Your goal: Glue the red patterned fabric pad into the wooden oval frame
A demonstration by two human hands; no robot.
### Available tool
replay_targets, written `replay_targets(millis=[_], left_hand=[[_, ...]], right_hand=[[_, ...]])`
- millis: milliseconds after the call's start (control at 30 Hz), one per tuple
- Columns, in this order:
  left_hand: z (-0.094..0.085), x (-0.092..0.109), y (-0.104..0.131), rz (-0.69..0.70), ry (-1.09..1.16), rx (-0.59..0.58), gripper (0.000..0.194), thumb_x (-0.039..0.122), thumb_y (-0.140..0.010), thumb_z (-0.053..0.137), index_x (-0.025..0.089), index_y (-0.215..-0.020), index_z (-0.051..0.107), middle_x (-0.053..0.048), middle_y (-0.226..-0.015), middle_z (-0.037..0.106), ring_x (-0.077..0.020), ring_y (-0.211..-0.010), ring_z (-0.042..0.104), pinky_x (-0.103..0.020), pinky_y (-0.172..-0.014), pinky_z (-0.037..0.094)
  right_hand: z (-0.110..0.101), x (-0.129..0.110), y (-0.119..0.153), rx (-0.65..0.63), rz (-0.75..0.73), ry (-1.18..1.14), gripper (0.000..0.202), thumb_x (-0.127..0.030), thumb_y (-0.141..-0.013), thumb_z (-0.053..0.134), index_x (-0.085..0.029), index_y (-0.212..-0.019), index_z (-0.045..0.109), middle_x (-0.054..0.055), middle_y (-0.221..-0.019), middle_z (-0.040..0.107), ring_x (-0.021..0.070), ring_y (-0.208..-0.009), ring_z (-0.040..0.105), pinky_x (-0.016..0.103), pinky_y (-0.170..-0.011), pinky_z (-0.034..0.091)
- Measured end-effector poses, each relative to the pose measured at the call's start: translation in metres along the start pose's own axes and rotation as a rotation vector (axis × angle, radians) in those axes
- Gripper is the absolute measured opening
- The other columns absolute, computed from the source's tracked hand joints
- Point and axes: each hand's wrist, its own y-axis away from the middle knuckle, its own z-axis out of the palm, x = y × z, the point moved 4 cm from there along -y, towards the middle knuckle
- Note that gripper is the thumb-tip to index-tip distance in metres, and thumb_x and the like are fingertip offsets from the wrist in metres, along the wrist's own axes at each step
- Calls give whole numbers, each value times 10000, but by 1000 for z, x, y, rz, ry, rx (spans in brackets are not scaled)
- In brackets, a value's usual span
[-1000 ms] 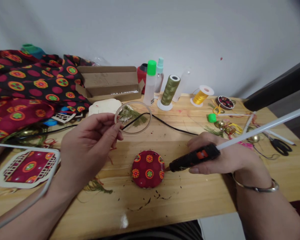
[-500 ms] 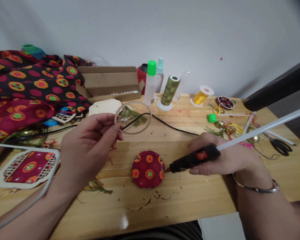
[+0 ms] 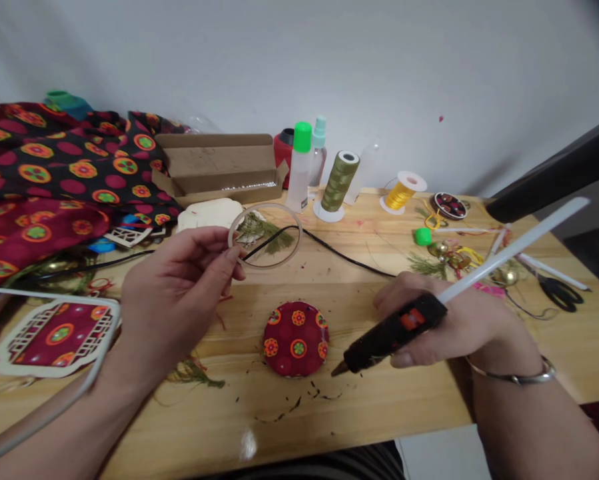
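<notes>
A: Where are we, biggest 1st?

B: At a wood table (image 3: 409, 410); cloth (image 3: 44, 157) heaped far L, box (image 3: 219, 167) at the back, prob. to give us elbow room.

A: And the gun (image 3: 395, 333)?

B: Our R hand (image 3: 444, 327) has its fingers curled snugly round the body, nozzle slanting down-L, prob. so the hot end stays off our skin. Whether the tip touches wood, we can't tell. A white stick (image 3: 514, 257) juts from the rear.

A: The ring (image 3: 301, 237)?

B: Pale, thin, held up off the table. Our L hand (image 3: 179, 280) pinches its L edge, thumb & index closed on it w/ no gap, prob. to leave most of the rim bare & our view down unblocked.

A: The disc (image 3: 296, 340)?

B: Flat on the table, front ctr., betw. our hands, held by neither; nozzle's near but apart. Round, maroon, w/ orange flower motifs, the ctr. one green inside; edge looks a bit rough & shiny in spots. Tiny black scraps (image 3: 294, 405) lie nearby.
</notes>
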Motion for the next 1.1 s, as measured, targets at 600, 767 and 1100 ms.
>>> replay_targets(millis=[600,767,1100], left_hand=[[10,1,1,-165,6,-196,136,231,-717,708,260,-850,714,47,-620,700,-79,-525,577,-142,-459,440],[11,-9,2,-291,67,-277,124,276,-705,724,247,-825,736,16,-649,710,-104,-561,588,-161,-473,455],[15,2,26,-537,160,-515,125,314,-683,720,271,-788,774,-14,-635,722,-78,-446,493,-157,-412,412]], right_hand=[[-32,10,0,1002,-301,-687,256,-427,-822,559,-219,-685,617,15,-647,504,166,-611,494,283,-516,360],[-32,12,-2,1012,-285,-693,258,-439,-791,593,-205,-685,613,3,-629,501,154,-602,512,266,-498,368],[-22,8,-10,818,-46,-220,299,-460,-786,595,-199,-654,532,-5,-610,507,150,-564,491,272,-506,375]])
